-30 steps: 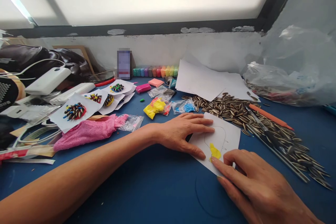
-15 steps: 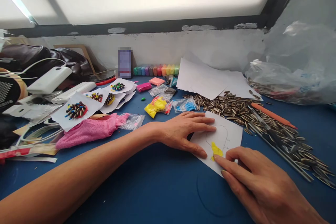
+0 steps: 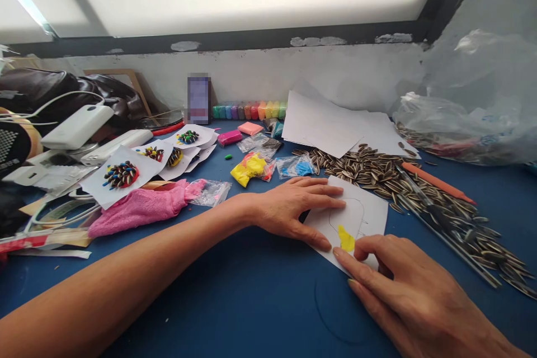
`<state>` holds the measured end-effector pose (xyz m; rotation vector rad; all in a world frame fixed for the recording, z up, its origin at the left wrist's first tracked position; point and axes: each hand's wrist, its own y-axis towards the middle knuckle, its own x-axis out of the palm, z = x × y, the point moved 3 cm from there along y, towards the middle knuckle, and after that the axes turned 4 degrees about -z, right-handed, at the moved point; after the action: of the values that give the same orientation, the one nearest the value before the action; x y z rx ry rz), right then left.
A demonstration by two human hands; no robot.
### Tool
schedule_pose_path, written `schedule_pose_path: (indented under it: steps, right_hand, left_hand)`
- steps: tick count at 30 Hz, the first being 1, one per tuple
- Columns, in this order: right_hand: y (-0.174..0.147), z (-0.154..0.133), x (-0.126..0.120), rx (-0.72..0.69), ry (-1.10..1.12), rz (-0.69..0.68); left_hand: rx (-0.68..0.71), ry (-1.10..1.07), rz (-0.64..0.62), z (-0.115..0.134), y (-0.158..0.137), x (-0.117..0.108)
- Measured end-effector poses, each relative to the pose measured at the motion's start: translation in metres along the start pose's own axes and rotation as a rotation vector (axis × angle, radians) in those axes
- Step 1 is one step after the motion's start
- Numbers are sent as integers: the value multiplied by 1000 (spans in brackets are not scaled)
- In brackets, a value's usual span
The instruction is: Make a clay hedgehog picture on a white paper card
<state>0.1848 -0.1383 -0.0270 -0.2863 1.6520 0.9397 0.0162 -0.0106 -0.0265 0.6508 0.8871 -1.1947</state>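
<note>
Right hand: index straight, its tip on the paper just beside the clay's near left edge; middle finger curled by the clay's right edge, contact unclear. Thumb tip apart from index. Nothing seen pinched; underside hidden.
Yellow clay: thin flattened patch on the paper, between right index and curled middle finger, over the near end of a drawn outline.
Left hand: fingers and thumb spread, laid flat on the sheet's left side; grips nothing.
White paper sheet: under both hands, rounded outline showing past the left fingertips.
Sunflower seeds: loose heap beyond the sheet and right of the left fingertips; orange pen lying across it.
Yellow clay packet: ahead of the left wrist; blue clay bag just right of it.
Risk, clay: sticky, I'd judge; a lifting finger could peel it, a dragging one smear it past the line.
Risk, paper: too light a left palm and the sheet could skid or crease.
Changed: half a second ago the index tip overlapped the clay's near edge; now it sits clear, on paper. Left hand and sheet practically unmoved.
</note>
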Motion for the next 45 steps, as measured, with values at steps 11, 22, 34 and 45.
schedule_pose_path:
  steps: [11,22,34,45]
  right_hand:
    - [2,2,-8,99,163,4]
    - [11,0,-13,128,112,-56]
    - [7,3,-11,77,106,-4]
    - [5,-3,-10,42,52,14]
  left_hand:
    - [-11,-14,-14,0,0,0]
    - [-15,-5,-11,0,0,0]
    - [-1,-16,6,-1,1,0]
    - [3,-19,3,0,0,-1]
